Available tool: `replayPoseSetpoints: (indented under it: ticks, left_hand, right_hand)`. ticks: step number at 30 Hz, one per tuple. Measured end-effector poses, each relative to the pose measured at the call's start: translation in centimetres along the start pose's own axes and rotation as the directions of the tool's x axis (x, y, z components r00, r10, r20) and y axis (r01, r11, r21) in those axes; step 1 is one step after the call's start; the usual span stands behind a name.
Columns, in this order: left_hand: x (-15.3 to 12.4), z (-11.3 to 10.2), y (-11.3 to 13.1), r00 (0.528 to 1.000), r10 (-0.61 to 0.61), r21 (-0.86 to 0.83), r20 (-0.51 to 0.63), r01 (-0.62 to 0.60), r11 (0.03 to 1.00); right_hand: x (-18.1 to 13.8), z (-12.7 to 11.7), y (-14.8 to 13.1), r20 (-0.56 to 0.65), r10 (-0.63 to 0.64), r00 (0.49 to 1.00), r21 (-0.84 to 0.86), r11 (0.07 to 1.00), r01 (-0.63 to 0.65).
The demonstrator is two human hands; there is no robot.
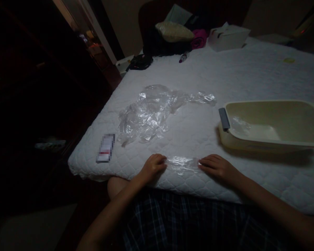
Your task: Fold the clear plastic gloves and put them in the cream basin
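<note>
A clear plastic bag (182, 163), folded into a narrow strip, lies on the white quilted mattress (196, 136) near its front edge. My left hand (155, 165) grips the strip's left end, fingers closed on it. At the right end, my right hand (215, 165) has its fingers together on the plastic, thumb side partly hidden. Beyond my hands, a loose spread of crumpled clear plastic bags (151, 111) covers part of the mattress.
A cream plastic bin (261, 146) with a grey handle stands at the right, some clear plastic inside. A blurred-out phone-like object (105, 148) lies at the left edge. Farther back are a white box (228, 37), a pillow (174, 32), a small bottle (183, 57) and dark cloth.
</note>
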State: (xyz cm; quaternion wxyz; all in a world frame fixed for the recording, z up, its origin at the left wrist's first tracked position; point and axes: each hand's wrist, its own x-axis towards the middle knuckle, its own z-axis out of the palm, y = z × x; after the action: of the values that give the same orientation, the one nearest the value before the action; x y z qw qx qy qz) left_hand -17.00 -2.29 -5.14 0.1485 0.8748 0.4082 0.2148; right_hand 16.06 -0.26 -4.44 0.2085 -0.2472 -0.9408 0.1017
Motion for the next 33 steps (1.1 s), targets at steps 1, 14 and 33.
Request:
replayPoseSetpoints:
  ticks: [1, 14, 33]
  left_hand:
    - [-0.2, 0.0, 0.0, 1.0, 0.004, 0.0, -0.007, -0.004, 1.0]
    - [-1.7, 0.7, -0.5, 0.982, -0.063, -0.202, -0.18, 0.026, 0.979]
    - [0.3, -0.7, 5.0, 0.977, -0.016, 0.084, -0.211, 0.034, 0.996]
  right_hand:
    - [-0.1, 0.1, -0.1, -0.007, 0.005, 1.0, -0.022, 1.0, -0.005]
    - [-1.2, 0.5, -0.3, -0.044, 0.1, 0.994, -0.001, 0.995, -0.101]
    - [8.6, -0.1, -6.5, 0.188, 0.59, 0.785, 0.421, 0.674, -0.607]
